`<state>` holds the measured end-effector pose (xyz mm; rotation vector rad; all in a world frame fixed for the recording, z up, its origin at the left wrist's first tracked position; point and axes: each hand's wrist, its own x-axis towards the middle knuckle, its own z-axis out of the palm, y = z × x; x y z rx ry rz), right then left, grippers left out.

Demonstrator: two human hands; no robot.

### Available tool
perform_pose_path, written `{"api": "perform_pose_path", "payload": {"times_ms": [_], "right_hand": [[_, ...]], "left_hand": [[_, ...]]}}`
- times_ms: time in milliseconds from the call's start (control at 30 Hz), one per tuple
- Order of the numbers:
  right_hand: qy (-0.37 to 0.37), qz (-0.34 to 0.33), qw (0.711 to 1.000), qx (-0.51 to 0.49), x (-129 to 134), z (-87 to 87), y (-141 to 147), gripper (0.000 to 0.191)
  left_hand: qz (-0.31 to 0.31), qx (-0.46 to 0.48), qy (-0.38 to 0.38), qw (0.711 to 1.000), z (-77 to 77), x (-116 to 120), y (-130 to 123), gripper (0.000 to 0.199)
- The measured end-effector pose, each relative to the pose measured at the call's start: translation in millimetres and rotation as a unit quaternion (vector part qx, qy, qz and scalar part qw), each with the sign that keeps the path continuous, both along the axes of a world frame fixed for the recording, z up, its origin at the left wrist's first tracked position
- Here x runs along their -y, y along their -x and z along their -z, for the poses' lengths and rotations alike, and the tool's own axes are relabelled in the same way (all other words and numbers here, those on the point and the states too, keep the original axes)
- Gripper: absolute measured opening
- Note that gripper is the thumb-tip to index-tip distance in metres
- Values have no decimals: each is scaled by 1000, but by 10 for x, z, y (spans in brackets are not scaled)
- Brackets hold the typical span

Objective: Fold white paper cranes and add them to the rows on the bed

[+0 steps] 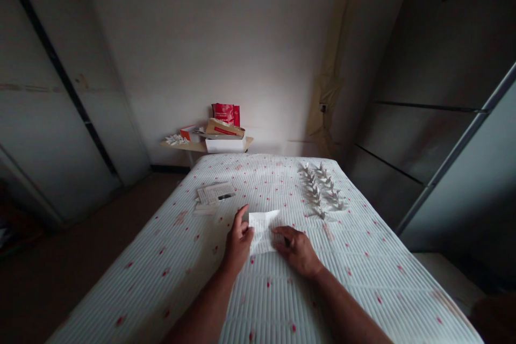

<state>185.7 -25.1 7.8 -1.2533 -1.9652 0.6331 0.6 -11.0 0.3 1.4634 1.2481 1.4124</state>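
A printed sheet of white paper (261, 232) lies between my hands near the middle of the quilted bed cover, creased and with its upper right corner lifted. My left hand (238, 241) grips its left edge, thumb in front and the index finger pointing up. At the right edge, the thumb and bent fingers of my right hand (297, 250) close on the sheet. Beyond my left hand rests a loose stack of printed sheets (215, 193). Two rows of folded paper cranes (314, 188) stand at the far right of the bed.
The pale ribbed bed cover (193, 274) has small red spots. Past its far edge, a small side table (196, 147) carries a white box (224, 145), a red bag (226, 113) and a pile of small white pieces (176, 140). A dark cabinet (419, 118) stands on the right.
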Motion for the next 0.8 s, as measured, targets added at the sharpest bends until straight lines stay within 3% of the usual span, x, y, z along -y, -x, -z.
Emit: {"api": "perform_pose_path", "payload": {"times_ms": [133, 267, 500, 800], "right_hand": [[-1, -14, 999, 45, 2, -36, -21, 40], [15, -24, 997, 76, -27, -31, -48, 45], [16, -14, 996, 86, -54, -8, -51, 47], [4, 22, 984, 178, -6, -94, -36, 41]], "left_hand": [[-32, -61, 3, 998, 72, -59, 42, 54], [-57, -155, -42, 985, 86, -50, 111, 40], [54, -342, -129, 929, 39, 70, 144, 51], [74, -434, -160, 883, 27, -8, 63, 35]]}}
